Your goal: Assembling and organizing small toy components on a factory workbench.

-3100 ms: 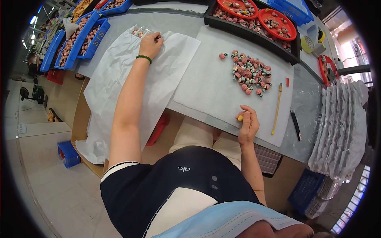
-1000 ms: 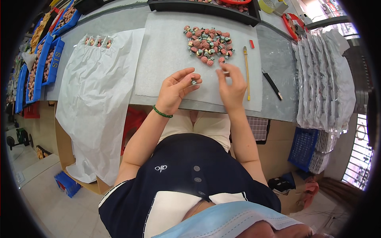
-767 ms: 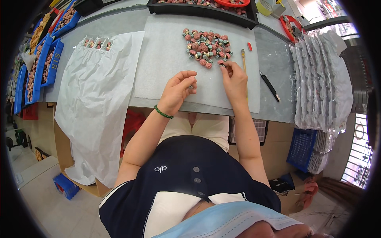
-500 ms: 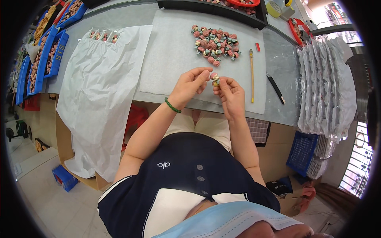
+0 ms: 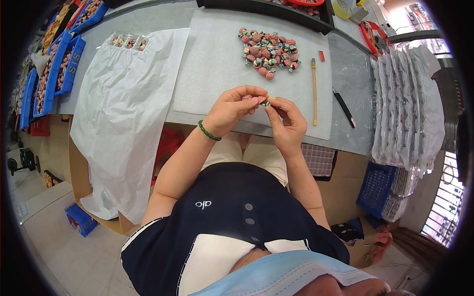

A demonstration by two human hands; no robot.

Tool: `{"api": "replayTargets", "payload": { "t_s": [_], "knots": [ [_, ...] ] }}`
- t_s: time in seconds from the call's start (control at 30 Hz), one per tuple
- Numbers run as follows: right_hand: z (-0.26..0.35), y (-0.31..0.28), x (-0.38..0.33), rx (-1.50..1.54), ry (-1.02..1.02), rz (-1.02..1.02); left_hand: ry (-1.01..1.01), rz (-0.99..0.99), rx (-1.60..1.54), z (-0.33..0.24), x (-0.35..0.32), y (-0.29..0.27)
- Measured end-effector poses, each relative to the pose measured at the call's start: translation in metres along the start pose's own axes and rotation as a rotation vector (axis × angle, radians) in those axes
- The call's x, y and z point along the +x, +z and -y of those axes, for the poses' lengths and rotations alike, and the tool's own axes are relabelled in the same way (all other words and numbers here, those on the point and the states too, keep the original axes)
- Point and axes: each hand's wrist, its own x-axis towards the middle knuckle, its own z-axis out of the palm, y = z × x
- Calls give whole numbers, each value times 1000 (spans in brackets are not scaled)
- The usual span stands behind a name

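A small figurine (image 5: pixel 260 100) with a pink bumpy head is held between my two hands, above the near edge of the white sheet (image 5: pixel 212 64). My left hand (image 5: pixel 236 107) has its fingers closed round the pink part. The fingertips of my right hand (image 5: pixel 287 121) pinch the other end, where a bit of yellow shows. My fingers hide much of the figurine. Just beyond, a heap of similar pink and grey-green figurines (image 5: pixel 269 53) lies on the sheet.
Right of the heap lie a thin yellow stick (image 5: pixel 314 93), a red piece (image 5: pixel 322 56) and a black pen-like tool (image 5: pixel 344 109). White wrap (image 5: pixel 123 103) partly covers packed figurines at left. Blue bins (image 5: pixel 64 69) stand far left, stacked clear trays (image 5: pixel 407 108) at right, a black tray (image 5: pixel 266 11) behind.
The figurine has turned from upright in my right hand to lying sideways between both hands. My left hand has closed on its pink end, and my right fingers have shifted to the other end.
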Motion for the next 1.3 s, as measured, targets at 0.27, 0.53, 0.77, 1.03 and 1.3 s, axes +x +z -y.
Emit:
{"api": "replayTargets", "payload": {
  "t_s": [0.27,0.53,0.77,1.03,1.3],
  "knots": [
    [8,7,3,-162,-56,120,135,-112,-1,-11,-11,-6],
    [19,49,3,70,91,138,336,-95,486,-24,-37,-23],
    [12,69,-5,161,73,19,70,-229,-117,-34,-45,-39],
    [2,41,18,-344,-172,69,22,-147,-4,-19,-35,-46],
    [-34,-25,65,-984,83,-29,33,-148,18,-26,-45,-48]
  ]
}}
